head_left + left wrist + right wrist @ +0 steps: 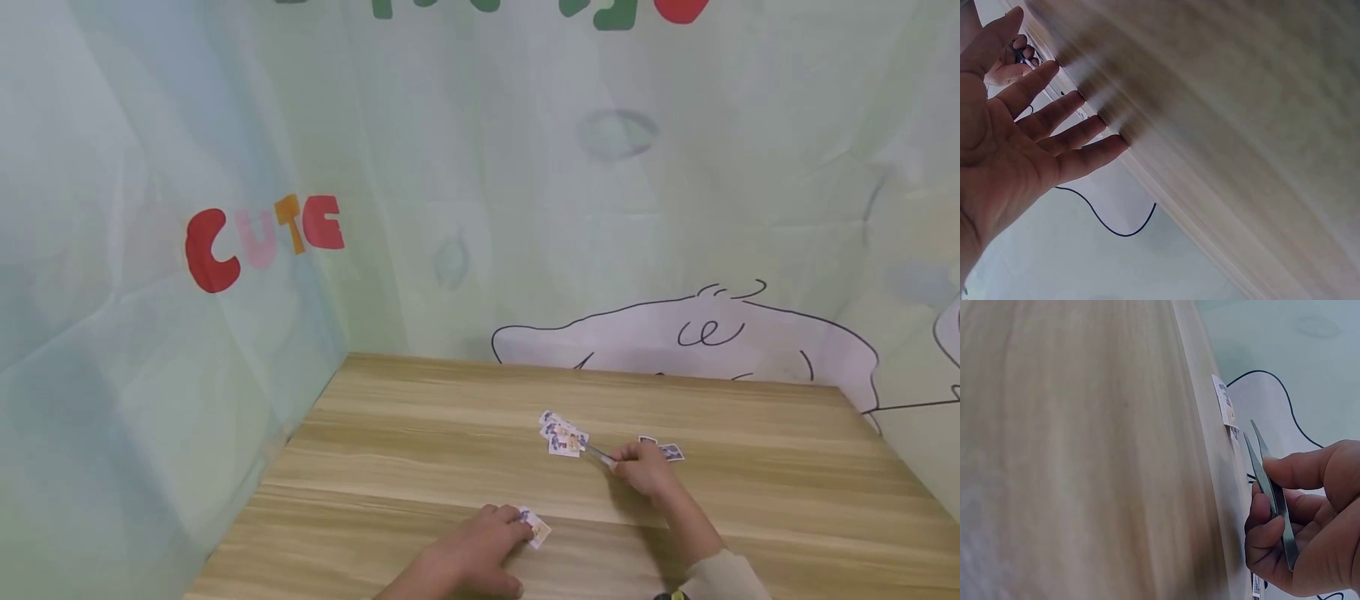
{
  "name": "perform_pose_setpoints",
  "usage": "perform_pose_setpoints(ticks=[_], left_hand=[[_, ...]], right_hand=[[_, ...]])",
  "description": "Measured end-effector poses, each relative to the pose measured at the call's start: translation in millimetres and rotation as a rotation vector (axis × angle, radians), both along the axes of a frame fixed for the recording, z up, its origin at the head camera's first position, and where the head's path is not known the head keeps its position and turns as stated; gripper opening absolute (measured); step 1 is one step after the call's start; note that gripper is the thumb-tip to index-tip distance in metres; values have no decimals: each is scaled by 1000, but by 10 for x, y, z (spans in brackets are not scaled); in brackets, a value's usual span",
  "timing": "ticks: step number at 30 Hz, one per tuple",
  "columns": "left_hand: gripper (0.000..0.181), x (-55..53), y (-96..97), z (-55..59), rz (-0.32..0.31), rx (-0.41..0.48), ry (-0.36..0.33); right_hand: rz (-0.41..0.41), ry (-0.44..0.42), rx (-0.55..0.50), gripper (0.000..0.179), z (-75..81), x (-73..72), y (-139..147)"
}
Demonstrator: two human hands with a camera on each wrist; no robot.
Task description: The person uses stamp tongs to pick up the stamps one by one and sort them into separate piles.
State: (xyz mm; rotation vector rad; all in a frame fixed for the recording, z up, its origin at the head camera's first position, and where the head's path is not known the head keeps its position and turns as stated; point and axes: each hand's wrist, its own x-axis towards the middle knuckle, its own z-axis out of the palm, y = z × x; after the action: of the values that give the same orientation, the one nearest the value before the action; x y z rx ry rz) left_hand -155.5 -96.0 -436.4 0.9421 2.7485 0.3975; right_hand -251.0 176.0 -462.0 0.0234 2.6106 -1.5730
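Observation:
In the head view my right hand (643, 468) grips metal tweezers (597, 452) near the middle of the table. Their tips reach to the edge of a cluster of small printed paper cards (564, 444) that overlap one another. The right wrist view shows the tweezers (1279, 509) between thumb and fingers, tips slightly apart with nothing seen between them. Nearer the front, my left hand (480, 546) lies palm down, its fingertips on a single printed card (537, 531). The left wrist view has its fingers (1063, 115) spread and nearly straight, fingertips at the tabletop.
Beyond the right hand lie other small cards (671, 452), partly hidden by it. The wood-grain table (420, 400) meets a printed cloth backdrop (465, 183) at its back and left edges.

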Motion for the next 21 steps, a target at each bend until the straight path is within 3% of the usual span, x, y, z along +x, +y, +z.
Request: perform_pose_setpoints(ticks=[4,10,21], left_hand=[[57,4,-5,-6,13,-1,-6],[56,1,9,-46,4,3,43],[56,15,7,-56,-1,19,32]], right_hand=[[8,19,26,8,4,29,15],[16,51,59,8,-17,152,65],[47,26,-7,12,40,370,93]])
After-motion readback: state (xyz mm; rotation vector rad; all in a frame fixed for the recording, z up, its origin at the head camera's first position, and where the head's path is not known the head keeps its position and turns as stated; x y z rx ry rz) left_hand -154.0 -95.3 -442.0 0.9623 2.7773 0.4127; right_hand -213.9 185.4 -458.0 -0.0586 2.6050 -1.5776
